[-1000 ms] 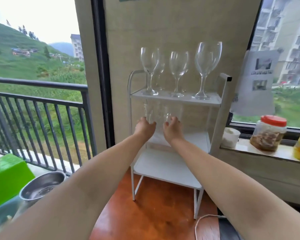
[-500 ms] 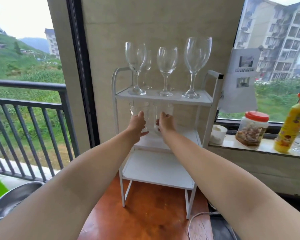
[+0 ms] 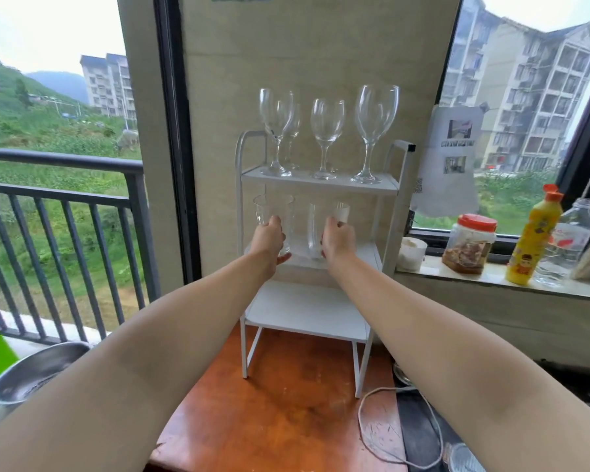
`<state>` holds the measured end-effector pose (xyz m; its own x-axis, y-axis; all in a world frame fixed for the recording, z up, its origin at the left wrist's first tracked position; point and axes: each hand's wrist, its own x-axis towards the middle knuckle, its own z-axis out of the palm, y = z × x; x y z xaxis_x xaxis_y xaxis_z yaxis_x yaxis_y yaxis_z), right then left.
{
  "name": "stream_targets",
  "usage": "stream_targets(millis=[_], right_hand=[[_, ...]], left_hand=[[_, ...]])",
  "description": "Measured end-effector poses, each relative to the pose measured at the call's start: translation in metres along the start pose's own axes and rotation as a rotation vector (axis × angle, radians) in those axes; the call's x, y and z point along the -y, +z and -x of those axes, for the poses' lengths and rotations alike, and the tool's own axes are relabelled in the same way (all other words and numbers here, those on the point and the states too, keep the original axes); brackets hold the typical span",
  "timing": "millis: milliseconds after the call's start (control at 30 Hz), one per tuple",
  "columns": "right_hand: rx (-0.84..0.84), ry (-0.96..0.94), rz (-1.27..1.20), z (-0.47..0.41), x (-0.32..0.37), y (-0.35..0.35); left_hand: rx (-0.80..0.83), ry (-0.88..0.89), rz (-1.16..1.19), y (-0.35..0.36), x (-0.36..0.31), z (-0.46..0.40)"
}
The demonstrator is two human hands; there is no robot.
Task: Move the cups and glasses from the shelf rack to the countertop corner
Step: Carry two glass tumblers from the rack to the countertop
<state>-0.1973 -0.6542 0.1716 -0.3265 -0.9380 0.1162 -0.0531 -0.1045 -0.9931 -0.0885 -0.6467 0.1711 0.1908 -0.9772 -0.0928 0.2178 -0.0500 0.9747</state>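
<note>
Two tumblers are sitting in closed fingers, left hand (image 3: pixel 268 235) gripping one tumbler (image 3: pixel 272 212), right hand (image 3: pixel 338 238) another (image 3: pixel 324 216); above them, wine glasses (image 3: pixel 326 137) are waiting on the rack (image 3: pixel 321 182).

Top shelf (image 3: pixel 321 182) just above tumblers (image 3: pixel 273 212); open wooden countertop (image 3: pixel 286 403) below.

On my feed, both forearms run bare from the lower corners of the frame, with no sleeve showing. My left hand (image 3: pixel 269 234) and right hand (image 3: pixel 338 237) are bare too. I see them from the back, knuckles toward me.
</note>
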Motion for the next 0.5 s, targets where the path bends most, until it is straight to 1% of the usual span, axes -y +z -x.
stream_targets(millis=[167,267,500], right_hand=[[-0.069,-0.075,0.000,0.053,0.013,-0.006],[-0.069,-0.067,-0.057,0.105,0.009,-0.016],[-0.179,-0.049,-0.024,0.226,-0.036,-0.050]], left_hand=[[0.041,0.034,-0.038,-0.020,-0.001,0.043],[0.074,0.038,-0.059,-0.039,0.005,0.087],[0.141,-0.049,-0.149,-0.078,0.053,0.184]])
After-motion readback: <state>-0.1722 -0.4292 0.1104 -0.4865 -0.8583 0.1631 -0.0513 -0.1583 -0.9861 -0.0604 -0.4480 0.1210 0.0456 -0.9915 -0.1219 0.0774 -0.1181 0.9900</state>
